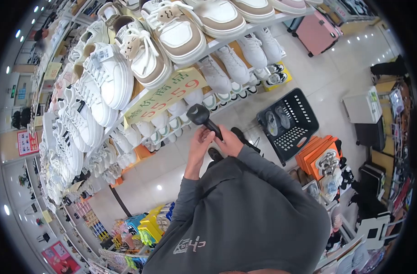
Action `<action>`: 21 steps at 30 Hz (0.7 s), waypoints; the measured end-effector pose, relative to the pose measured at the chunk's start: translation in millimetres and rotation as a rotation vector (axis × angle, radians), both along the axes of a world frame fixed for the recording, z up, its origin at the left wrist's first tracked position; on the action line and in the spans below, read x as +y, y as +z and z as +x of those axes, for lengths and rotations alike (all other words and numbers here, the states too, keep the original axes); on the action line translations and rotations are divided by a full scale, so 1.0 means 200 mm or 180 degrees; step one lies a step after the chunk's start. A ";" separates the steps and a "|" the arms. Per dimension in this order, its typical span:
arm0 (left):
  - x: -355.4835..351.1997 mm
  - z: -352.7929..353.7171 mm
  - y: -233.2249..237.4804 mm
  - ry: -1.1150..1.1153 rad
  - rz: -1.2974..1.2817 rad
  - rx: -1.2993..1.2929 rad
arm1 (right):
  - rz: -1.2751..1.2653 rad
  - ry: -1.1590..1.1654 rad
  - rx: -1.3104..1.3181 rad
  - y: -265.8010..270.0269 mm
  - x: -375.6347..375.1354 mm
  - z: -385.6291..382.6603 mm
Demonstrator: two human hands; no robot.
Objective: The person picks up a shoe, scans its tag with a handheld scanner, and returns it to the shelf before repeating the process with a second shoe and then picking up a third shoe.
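Note:
Both hands are together at chest height in front of the dark grey top. My right hand is wrapped round the handle of a black device with a thick rounded head, which points up and to the left. Against the lower side of the handle, my left hand has its fingers bent; whether they grip it is hard to tell. Beyond the device stands a rack of white shoes, with a yellow price sign on its shelf edge.
A black basket with grey shoes inside stands on the tiled floor to the right. Orange boxes are beside it. A pink suitcase stands at the upper right. More shoe shelves line the left and bottom.

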State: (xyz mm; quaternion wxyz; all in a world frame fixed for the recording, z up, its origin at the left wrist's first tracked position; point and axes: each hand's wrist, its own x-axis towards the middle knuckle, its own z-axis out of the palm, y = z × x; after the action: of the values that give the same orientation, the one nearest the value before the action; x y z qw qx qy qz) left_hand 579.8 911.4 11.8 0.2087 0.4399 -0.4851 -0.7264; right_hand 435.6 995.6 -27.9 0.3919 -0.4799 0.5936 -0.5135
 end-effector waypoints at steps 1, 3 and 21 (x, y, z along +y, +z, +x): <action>0.00 0.03 0.02 -0.0007 -0.0001 -0.0012 | -0.0118 -0.0129 -0.0095 -0.03 -0.02 0.02; -0.01 0.11 0.02 -0.0122 -0.0127 -0.0050 | 0.0211 -0.0289 0.0076 -0.03 -0.03 0.02; 0.02 0.56 -0.11 0.0212 0.0214 -0.0158 | -0.0021 -0.1560 0.0432 -0.19 -0.61 -0.45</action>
State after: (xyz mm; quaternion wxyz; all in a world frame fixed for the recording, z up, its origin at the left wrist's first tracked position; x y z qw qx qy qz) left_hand 691.2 914.9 -10.9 0.2058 0.4804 -0.4505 -0.7238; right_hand 345.9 873.0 -65.3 0.2133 -0.3564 0.7155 -0.5617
